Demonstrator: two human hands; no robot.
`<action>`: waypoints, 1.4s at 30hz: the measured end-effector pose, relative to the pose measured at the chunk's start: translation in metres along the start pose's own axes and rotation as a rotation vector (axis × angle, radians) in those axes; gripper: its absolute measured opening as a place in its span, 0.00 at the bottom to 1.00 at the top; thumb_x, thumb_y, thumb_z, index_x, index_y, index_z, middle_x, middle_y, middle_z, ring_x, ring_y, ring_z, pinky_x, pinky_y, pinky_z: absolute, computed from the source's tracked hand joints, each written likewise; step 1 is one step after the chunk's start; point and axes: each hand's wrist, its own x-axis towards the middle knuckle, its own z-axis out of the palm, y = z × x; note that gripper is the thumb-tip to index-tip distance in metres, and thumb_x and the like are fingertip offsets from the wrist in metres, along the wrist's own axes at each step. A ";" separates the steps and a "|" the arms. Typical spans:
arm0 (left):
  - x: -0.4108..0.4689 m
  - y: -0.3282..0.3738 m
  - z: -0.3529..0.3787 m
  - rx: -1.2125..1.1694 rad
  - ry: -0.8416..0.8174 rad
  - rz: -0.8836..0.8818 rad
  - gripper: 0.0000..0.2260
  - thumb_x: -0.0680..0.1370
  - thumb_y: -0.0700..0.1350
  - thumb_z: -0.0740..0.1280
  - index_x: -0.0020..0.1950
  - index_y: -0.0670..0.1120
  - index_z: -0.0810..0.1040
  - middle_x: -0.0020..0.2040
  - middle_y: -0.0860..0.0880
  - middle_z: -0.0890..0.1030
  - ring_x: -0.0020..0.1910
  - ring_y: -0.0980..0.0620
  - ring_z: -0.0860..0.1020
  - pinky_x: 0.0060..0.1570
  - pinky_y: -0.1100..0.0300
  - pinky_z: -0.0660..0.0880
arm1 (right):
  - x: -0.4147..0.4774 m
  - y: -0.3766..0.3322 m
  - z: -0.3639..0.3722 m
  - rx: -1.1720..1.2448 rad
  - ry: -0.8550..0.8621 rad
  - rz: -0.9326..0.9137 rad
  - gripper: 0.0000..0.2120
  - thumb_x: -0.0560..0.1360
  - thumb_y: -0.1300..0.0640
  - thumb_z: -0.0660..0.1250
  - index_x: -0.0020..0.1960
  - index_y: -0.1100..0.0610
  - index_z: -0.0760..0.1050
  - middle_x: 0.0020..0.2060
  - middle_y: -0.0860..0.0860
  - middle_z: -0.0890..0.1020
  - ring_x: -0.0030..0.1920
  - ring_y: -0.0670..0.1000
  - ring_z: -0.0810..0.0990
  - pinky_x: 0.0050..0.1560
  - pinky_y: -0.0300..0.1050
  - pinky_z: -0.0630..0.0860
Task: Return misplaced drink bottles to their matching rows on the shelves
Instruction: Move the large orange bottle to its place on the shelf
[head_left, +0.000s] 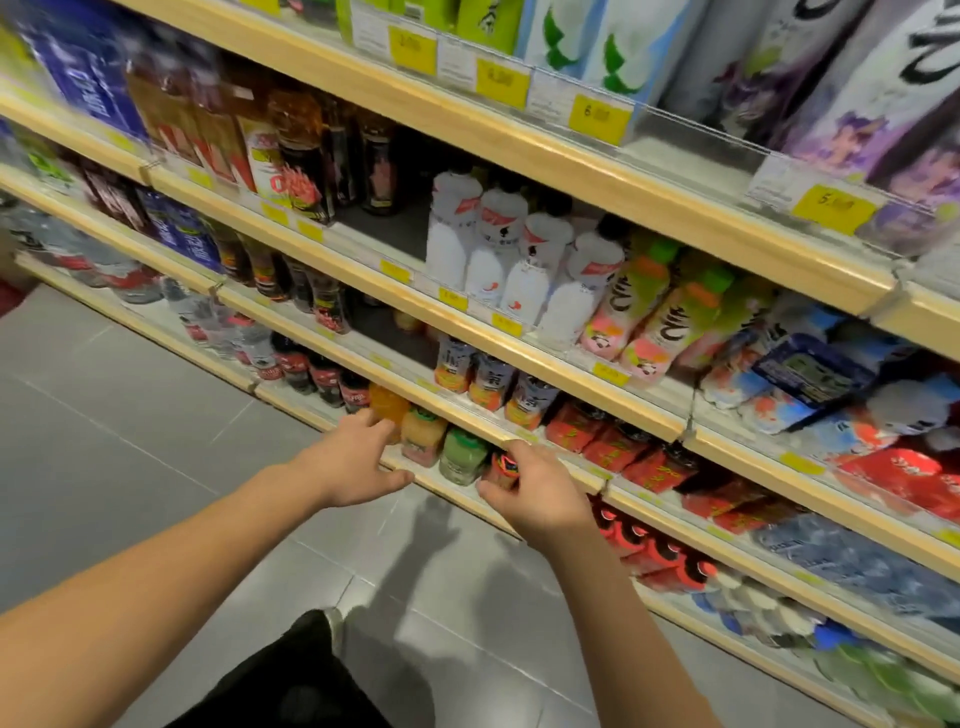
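Note:
On a low shelf stand an orange bottle (390, 406), a peach-coloured bottle (422, 442), a green bottle (461, 457) and a small dark bottle with a red label (503, 468). My right hand (535, 488) curls round the dark bottle at the shelf's front edge. My left hand (358, 457) reaches to the orange bottle with its fingers spread, thumb resting near the shelf lip; I cannot tell whether it touches the bottle.
Wooden-edged shelves (519, 358) run diagonally, packed with rows: white bottles (519, 265), pink-and-green bottles (649, 322), red cartons (613, 441), cola bottles (311, 369). Yellow price tags line the edges. Grey tiled floor (156, 441) lies to the left. The view is motion-blurred.

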 end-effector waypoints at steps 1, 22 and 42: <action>0.004 -0.014 -0.005 -0.002 -0.011 0.001 0.33 0.76 0.65 0.66 0.73 0.46 0.68 0.68 0.45 0.69 0.67 0.45 0.69 0.67 0.52 0.70 | 0.009 -0.013 0.005 0.006 -0.010 0.010 0.29 0.75 0.37 0.66 0.73 0.46 0.69 0.66 0.47 0.75 0.65 0.52 0.75 0.61 0.51 0.74; 0.106 -0.147 0.026 -0.225 0.002 -0.140 0.33 0.76 0.61 0.68 0.77 0.48 0.64 0.73 0.48 0.67 0.73 0.48 0.66 0.69 0.58 0.64 | 0.160 -0.066 0.115 0.060 -0.093 -0.076 0.28 0.79 0.39 0.67 0.75 0.49 0.69 0.71 0.50 0.75 0.70 0.53 0.73 0.64 0.50 0.75; 0.366 -0.314 0.319 -0.256 0.017 -0.096 0.32 0.79 0.58 0.64 0.79 0.49 0.59 0.75 0.49 0.64 0.75 0.48 0.62 0.68 0.55 0.64 | 0.396 0.008 0.411 0.132 0.183 -0.070 0.25 0.77 0.45 0.72 0.70 0.53 0.72 0.65 0.51 0.74 0.58 0.51 0.77 0.51 0.42 0.72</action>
